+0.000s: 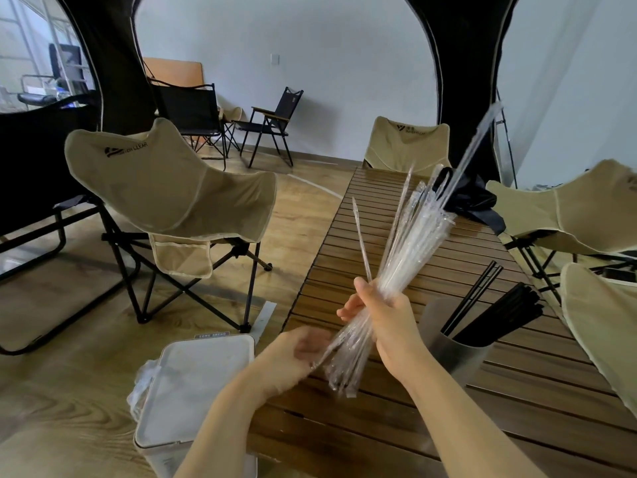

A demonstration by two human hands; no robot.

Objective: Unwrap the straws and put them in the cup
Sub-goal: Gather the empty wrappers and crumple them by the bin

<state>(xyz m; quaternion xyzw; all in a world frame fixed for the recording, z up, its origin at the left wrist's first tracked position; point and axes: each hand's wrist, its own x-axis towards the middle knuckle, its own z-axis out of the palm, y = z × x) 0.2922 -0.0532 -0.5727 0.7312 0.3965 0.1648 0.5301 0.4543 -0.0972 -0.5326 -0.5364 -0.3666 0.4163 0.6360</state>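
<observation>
**Mid-task: bundle in hand, cup part filled**

Right hand [389, 315] is wrapped tight around the waist of a bundle of clear wrappers [408, 243], fingers and thumb closed round it. The bundle is held in the air over the near part of the slatted table [379, 426], fanned upward and away. One long sleeve sticks out high to the right, blurred.

Left hand [296, 350] sits at the bundle's lower end with its fingers curled inward. It is motion-blurred, so I cannot tell whether it pinches a sleeve or only brushes it.

Most sleeves look see-through and may be empty. A few dark streaks near the bottom tips suggest some straws are inside (not certain at this sharpness).

The cup [455, 350] stands on the table just right of the right wrist. A sheaf of black straws [499, 308] leans out of it toward the right, so a good share of the job looks done.

A white lidded bin [196, 384] sits off the table's left edge, below the left hand, and a tan camp chair [165, 181] is beyond it.

Step in hand, as I judge it: working one sleeve loose at the lower end. The next move calls for a firm pinch on a single sleeve and a pull along its length while the right hand keeps the rest clamped. Any freed straw then goes to the cup.
</observation>
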